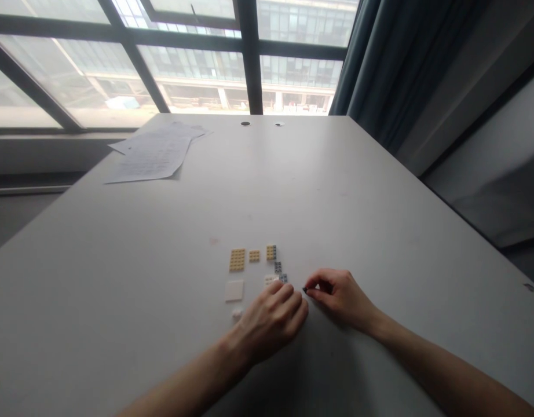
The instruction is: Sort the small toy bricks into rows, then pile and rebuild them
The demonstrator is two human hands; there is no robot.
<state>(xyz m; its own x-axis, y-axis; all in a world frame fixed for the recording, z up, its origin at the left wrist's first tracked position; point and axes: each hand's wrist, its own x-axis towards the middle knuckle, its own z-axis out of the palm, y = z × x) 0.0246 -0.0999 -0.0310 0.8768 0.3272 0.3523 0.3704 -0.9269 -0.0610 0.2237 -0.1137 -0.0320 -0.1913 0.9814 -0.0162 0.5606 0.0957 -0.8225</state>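
Observation:
My right hand (336,294) pinches a small dark piece (305,290) between thumb and forefinger, just above or on the white table (328,220). Left of it, my left hand (273,315) is closed, its fingertips curled down beside a white studded piece (269,280) and a blue-grey piece (284,278); what the fingers hold is hidden. Beyond them are a dark grey piece (278,267) and a yellow piece with a grey edge (270,252). A small tan plate (254,256) and a larger tan plate (237,260) lie further left.
A smooth white square (234,291) and a small white piece (237,314) lie left of my left hand. Printed papers (152,153) are at the far left of the table. Two round inserts sit by the far edge, below the window.

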